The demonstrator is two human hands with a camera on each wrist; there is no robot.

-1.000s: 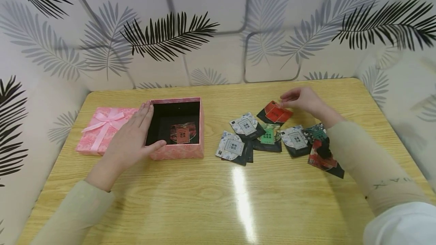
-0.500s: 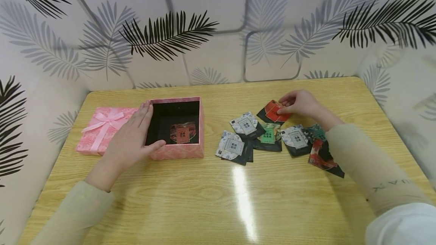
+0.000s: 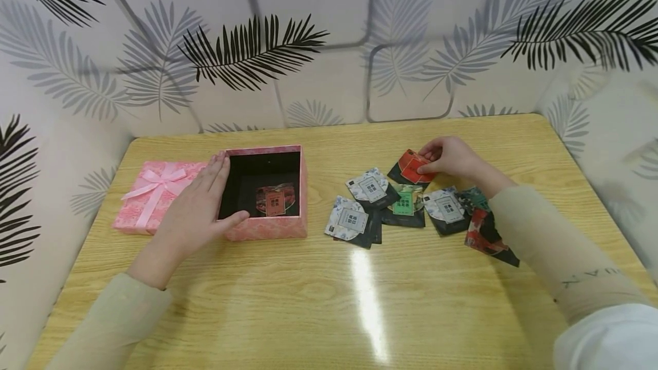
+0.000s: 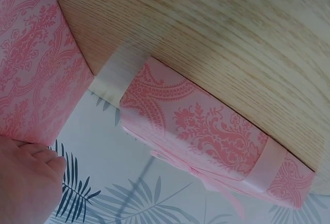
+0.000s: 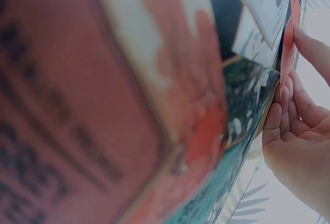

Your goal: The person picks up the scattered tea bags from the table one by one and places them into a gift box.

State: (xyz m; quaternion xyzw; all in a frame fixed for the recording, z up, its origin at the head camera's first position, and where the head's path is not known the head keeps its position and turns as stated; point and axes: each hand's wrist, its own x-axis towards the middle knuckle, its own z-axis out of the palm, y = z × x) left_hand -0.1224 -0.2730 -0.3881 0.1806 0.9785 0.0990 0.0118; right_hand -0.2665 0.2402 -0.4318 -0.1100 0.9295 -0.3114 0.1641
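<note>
In the head view my left hand (image 3: pixel 197 204) lies with straight fingers along the left wall of an uncovered pink box (image 3: pixel 267 228). One dark red tea sachet (image 3: pixel 276 201) is inside, on the black bottom. At the right, my right hand (image 3: pixel 452 159) pinches the edge of a red and black tea sachet (image 3: pixel 411 167) between thumb and fingers; the right wrist view shows the thumb on its face. Close to it are a green-labelled sachet (image 3: pixel 404 204) and white and black sachets (image 3: pixel 370 188), partly overlapping.
Left of the box sits its pink lid (image 3: pixel 154 190) with a ribbon bow, partly behind my left hand. More sachets (image 3: pixel 446 210) lie near my right forearm, which covers part of a red one (image 3: pixel 485 233). A leaf-patterned wall backs the wooden table (image 3: pixel 288 307).
My right hand's thumb has come down onto the red sachet's face, and the fingers have closed on its edge. The left hand stays on the box.
</note>
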